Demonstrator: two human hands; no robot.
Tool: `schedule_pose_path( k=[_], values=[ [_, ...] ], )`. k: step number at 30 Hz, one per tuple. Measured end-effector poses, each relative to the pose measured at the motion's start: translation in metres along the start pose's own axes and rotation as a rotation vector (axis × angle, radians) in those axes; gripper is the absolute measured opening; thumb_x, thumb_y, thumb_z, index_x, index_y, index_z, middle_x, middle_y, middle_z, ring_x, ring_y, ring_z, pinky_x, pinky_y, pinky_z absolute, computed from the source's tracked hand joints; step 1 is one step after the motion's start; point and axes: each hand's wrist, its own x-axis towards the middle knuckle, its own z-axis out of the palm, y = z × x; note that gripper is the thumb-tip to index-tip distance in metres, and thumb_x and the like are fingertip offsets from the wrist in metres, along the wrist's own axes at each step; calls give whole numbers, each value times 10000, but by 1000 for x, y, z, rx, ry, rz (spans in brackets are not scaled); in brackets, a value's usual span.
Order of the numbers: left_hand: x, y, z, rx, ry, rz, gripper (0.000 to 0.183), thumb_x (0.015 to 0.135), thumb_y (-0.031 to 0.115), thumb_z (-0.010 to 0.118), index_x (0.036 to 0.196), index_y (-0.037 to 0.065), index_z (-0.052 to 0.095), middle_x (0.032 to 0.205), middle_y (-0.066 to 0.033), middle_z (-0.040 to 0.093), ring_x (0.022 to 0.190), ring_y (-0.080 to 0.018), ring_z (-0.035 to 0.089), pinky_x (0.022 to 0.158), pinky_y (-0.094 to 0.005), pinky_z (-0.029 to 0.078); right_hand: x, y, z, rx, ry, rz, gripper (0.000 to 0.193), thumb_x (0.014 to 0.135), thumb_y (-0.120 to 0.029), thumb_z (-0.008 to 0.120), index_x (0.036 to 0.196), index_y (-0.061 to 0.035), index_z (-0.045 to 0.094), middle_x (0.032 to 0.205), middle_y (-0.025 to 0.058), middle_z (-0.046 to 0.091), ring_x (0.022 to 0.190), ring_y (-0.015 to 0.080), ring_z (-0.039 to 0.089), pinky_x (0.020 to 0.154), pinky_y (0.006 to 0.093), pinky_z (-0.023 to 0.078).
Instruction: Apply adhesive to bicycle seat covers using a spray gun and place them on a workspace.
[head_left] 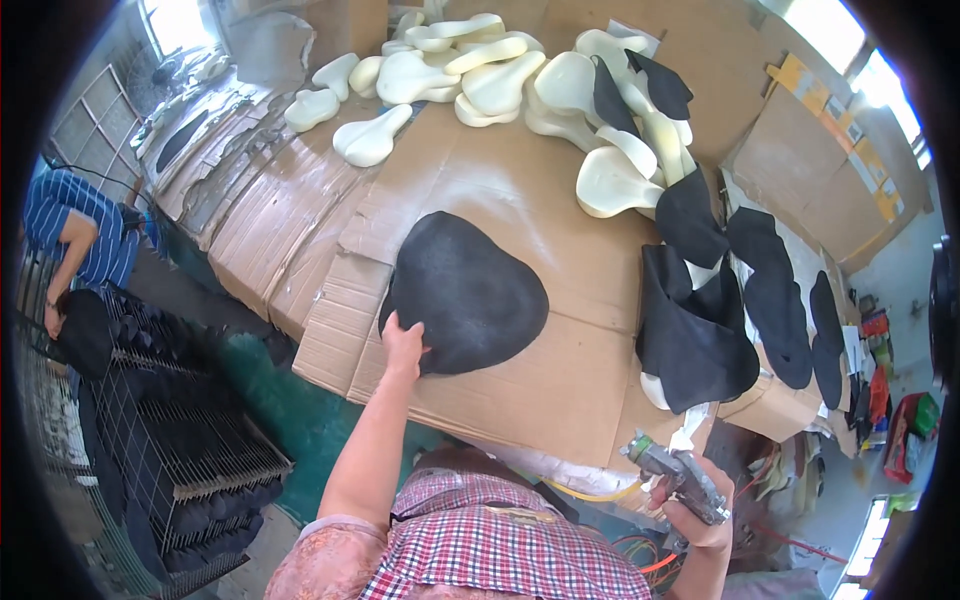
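Note:
Out over the cardboard, my left hand pinches the near left edge of a broad, rounded black saddle cover. The cover's smooth dark face is turned up, and whether anything lies under it is hidden. At the lower right, my right hand is wrapped round a metal spray gun with a green part at its tip. The gun is held off the table's near edge, away from the cover. Further black covers lie draped to the right, with a pale foam piece partly showing beneath them.
Cream foam saddle pads are heaped along the table's far side. Cardboard covers the tabletop. More black pieces hang over the right side. On the left, a co-worker in a striped shirt handles a black piece beside a wire rack.

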Motion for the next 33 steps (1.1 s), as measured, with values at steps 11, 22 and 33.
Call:
schedule_pose_path(
  k=[11,22,33],
  values=[
    [-39,180,38,-777,-447,274,348,838,9,549,1177,70,498,1057,-74,618,925,-211,634,692,-363,565,-4,6,-6,-47,27,67,632,685,19,680,1280,50,471,893,132,621,793,183,615,734,312,504],
    [-7,220,-146,-945,-174,671,156,882,38,568,1034,10,588,978,-122,647,824,-228,631,704,-312,520,6,-16,11,-40,115,57,595,690,-18,673,1246,77,485,830,128,634,716,163,618,667,300,507],
    [-11,221,-234,-825,-10,803,191,894,52,538,1075,-2,565,1005,-135,628,842,-211,609,766,-318,525,12,-18,25,-55,-104,203,568,640,-28,679,1179,84,538,843,138,644,729,168,624,670,289,495]
  ],
)
